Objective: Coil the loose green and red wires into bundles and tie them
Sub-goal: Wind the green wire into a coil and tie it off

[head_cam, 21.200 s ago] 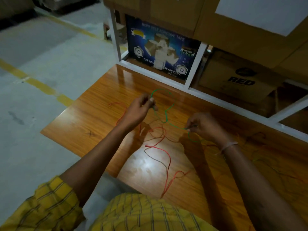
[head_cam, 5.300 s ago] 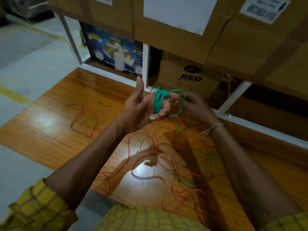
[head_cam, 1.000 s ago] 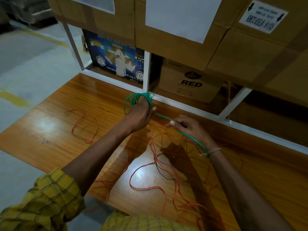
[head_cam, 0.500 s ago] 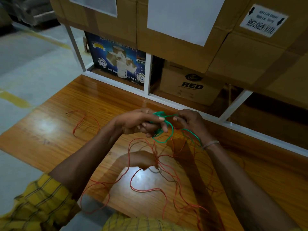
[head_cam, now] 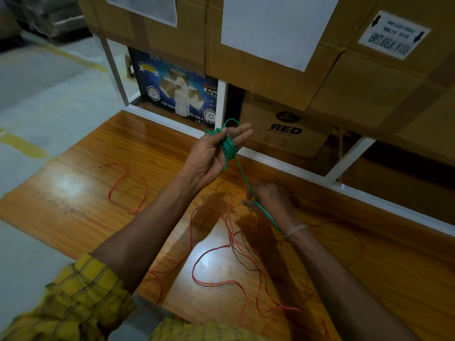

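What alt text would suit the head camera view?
A person's left hand holds a coiled green wire, its tail pulled taut by the right hand. Loose red wires sprawl over the wooden table below.

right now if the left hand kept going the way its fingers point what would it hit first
Probably the brown RED carton on the low shelf; the left hand, wound with the green wire bundle, points up and away toward it, though depth is unclear.
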A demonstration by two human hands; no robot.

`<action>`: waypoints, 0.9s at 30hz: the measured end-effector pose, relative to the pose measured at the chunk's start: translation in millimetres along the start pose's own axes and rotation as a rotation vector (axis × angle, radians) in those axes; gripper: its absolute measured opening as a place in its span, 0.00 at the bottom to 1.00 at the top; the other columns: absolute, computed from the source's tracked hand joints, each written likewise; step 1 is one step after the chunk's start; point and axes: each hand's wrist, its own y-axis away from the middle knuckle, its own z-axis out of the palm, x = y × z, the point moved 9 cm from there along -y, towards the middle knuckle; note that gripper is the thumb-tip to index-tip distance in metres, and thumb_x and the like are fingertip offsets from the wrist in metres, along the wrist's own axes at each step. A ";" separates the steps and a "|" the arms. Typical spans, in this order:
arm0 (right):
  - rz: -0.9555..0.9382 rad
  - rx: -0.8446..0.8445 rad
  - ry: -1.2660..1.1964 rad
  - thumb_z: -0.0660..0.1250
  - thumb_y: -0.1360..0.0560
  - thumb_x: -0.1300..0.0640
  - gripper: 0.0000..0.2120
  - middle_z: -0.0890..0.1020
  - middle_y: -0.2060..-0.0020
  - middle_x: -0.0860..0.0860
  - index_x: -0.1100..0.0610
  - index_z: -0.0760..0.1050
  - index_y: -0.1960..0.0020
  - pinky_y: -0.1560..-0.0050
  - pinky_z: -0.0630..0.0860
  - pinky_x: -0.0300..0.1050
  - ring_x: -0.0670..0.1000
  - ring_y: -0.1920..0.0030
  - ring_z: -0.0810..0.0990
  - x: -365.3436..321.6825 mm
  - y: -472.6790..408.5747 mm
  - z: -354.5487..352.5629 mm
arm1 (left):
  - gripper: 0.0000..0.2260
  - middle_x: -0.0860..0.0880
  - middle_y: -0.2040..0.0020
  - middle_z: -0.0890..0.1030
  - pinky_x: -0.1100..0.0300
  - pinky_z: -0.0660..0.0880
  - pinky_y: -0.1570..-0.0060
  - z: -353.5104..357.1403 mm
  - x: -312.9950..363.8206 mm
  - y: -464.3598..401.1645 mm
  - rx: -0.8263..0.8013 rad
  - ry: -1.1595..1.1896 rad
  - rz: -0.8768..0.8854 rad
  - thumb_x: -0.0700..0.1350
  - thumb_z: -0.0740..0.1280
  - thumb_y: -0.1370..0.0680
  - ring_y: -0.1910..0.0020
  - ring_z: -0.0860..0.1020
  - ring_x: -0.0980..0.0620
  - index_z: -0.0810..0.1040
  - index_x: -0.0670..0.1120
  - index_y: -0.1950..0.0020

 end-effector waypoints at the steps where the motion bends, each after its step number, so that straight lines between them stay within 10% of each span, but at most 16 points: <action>1: -0.023 0.002 0.010 0.74 0.21 0.46 0.11 0.85 0.53 0.52 0.52 0.81 0.46 0.59 0.68 0.42 0.53 0.52 0.84 -4.8 1.3 0.1 | 0.17 0.35 0.33 0.83 0.49 0.77 0.29 -1.4 -1.8 -1.9 0.011 -0.053 0.023 0.40 0.52 0.10 0.35 0.84 0.41 0.70 0.30 0.29; 7: -0.158 0.068 -0.028 0.73 0.23 0.54 0.03 0.85 0.59 0.53 0.52 0.83 0.50 0.63 0.74 0.44 0.56 0.57 0.85 -32.2 3.8 -18.2 | 0.18 0.49 0.28 0.78 0.68 0.71 0.33 -20.3 -16.7 3.2 0.136 -0.861 0.077 0.47 0.56 0.10 0.33 0.80 0.59 0.72 0.41 0.24; 14: -0.089 -0.168 -0.180 0.73 0.27 0.60 0.05 0.74 0.70 0.42 0.53 0.85 0.52 0.66 0.70 0.41 0.43 0.69 0.74 -4.5 5.5 -17.4 | 0.26 0.32 0.47 0.81 0.48 0.68 0.55 -45.7 -15.7 3.9 -0.010 -2.078 0.172 0.53 0.55 0.11 0.49 0.80 0.32 0.65 0.31 0.26; 21: 0.029 -0.004 -0.004 0.76 0.24 0.53 0.03 0.85 0.55 0.50 0.48 0.84 0.51 0.58 0.76 0.46 0.54 0.53 0.83 41.8 1.6 -27.3 | 0.27 0.47 0.60 0.80 0.53 0.76 0.61 -51.4 -15.1 31.2 -0.217 -1.952 -0.174 0.69 0.58 0.17 0.61 0.81 0.49 0.79 0.45 0.50; 27: 0.358 0.223 -0.170 0.83 0.31 0.48 0.12 0.85 0.61 0.52 0.53 0.84 0.59 0.61 0.74 0.44 0.53 0.58 0.83 82.5 -6.4 -29.1 | 0.15 0.50 0.72 0.72 0.64 0.67 0.71 -39.8 -31.6 64.0 -0.464 -1.431 -0.397 0.51 0.69 0.15 0.73 0.71 0.53 0.88 0.41 0.51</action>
